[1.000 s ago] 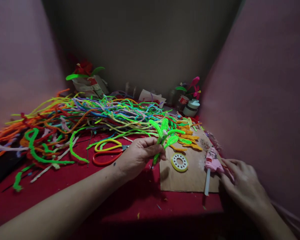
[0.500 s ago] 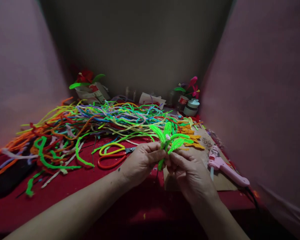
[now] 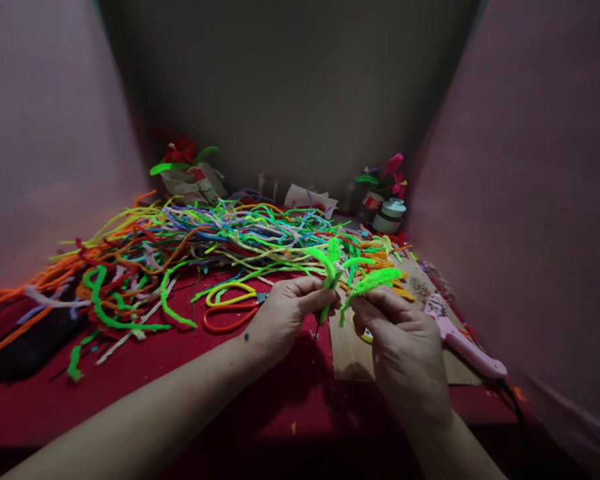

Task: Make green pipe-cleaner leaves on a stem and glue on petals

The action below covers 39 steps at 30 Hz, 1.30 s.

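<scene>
My left hand (image 3: 290,317) pinches a bright green pipe-cleaner flower (image 3: 333,257) by its stem. Several petals fan out above the fingers around a small pale centre, and a thin dark stem end pokes out below. Between the thumb and fingers of my right hand (image 3: 405,347) is a separate green pipe-cleaner petal (image 3: 377,281), its narrow tail hanging down toward the flower. A small gap parts the two pieces. Scissors (image 3: 233,315) with one yellow and one red handle lie just left of my left hand, their blades partly hidden behind it.
A tangled heap of coloured pipe cleaners (image 3: 230,233) spreads over the red cloth (image 3: 220,400). On the right, a pink glue gun (image 3: 473,350) rests by a cardboard sheet (image 3: 353,363). A pale-lidded jar (image 3: 390,215) and finished flowers (image 3: 395,173) stand at the back.
My right hand has drawn one green petal away from the flower, to the right. My left hand still grips the flower. The view has shifted slightly.
</scene>
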Tool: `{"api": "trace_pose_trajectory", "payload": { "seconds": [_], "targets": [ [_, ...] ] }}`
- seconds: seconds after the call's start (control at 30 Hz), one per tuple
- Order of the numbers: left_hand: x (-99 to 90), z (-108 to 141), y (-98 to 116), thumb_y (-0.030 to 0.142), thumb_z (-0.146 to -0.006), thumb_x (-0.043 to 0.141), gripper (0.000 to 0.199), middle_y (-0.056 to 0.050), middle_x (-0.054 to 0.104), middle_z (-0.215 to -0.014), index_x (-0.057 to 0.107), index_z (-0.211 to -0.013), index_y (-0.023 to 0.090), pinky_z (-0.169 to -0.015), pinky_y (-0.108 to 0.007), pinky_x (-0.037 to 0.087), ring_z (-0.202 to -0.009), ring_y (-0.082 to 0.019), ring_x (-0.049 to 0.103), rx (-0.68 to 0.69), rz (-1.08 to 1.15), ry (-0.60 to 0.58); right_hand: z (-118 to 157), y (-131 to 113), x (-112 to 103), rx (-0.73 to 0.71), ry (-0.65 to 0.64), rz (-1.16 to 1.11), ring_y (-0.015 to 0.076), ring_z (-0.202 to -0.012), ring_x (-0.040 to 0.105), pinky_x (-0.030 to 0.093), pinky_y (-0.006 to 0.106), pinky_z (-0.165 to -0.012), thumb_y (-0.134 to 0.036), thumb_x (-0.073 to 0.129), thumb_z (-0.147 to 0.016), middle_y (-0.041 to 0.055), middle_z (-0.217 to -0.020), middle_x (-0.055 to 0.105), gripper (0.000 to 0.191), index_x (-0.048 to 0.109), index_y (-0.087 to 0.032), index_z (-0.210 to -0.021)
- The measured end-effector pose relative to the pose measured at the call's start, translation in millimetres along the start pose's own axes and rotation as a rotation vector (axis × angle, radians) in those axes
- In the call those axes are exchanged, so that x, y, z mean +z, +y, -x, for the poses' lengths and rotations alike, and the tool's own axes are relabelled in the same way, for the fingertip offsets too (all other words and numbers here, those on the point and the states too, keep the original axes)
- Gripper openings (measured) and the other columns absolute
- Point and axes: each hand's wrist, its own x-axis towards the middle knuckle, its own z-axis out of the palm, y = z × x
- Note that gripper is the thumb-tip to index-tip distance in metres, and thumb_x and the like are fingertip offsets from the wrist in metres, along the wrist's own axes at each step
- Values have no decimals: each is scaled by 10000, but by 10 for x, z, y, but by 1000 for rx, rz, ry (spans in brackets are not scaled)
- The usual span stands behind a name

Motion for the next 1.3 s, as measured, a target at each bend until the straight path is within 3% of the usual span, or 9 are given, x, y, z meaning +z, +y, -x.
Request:
{"api": "trace_pose_trajectory", "payload": {
  "seconds": [0.37, 0.63, 0.87, 1.03, 1.3],
  "targets": [
    [7, 28, 13, 288, -725, 665, 193, 3, 574, -613, 636, -619, 131, -624, -235, 371, -598, -104, 483, 29, -39, -5, -22, -44, 54, 57, -29, 98, 85, -496, 406, 327, 230, -464, -287, 642, -742, -36, -537, 502, 143, 618, -166, -669],
    [0, 19, 30, 277, -707, 679, 196, 6, 578, -586, 629, -591, 126, -609, -238, 369, -576, -97, 487, 5, -66, -20, -34, -71, 82, 17, -28, 32, 81, -477, 426, 348, 227, -458, -262, 675, -709, -34, -553, 555, 84, 655, -182, -692],
    [-1, 18, 74, 250, -683, 691, 162, -3, 595, -596, 645, -600, 118, -605, -242, 373, -575, -98, 493, 0, -75, -29, -56, -39, 68, 57, -90, -108, 68, -482, 437, 377, 209, -468, -252, 703, -694, -36, -559, 557, 107, 635, -178, -658],
    [-9, 26, 118, 233, -684, 678, 158, 0, 586, -576, 630, -584, 119, -601, -246, 369, -567, -101, 493, 2, -105, -58, -107, 38, 22, 84, -144, -231, 53, -487, 410, 334, 195, -449, -249, 725, -691, -35, -627, 573, 117, 646, -183, -747],
    [-22, 35, 140, 235, -672, 691, 162, 23, 537, -559, 623, -582, 119, -580, -224, 334, -553, -79, 437, -31, -94, -121, -175, 46, -59, 175, -245, -125, 64, -472, 294, 274, 231, -468, -262, 741, -677, -60, -479, 443, 84, 721, -183, -698]
  ]
}}
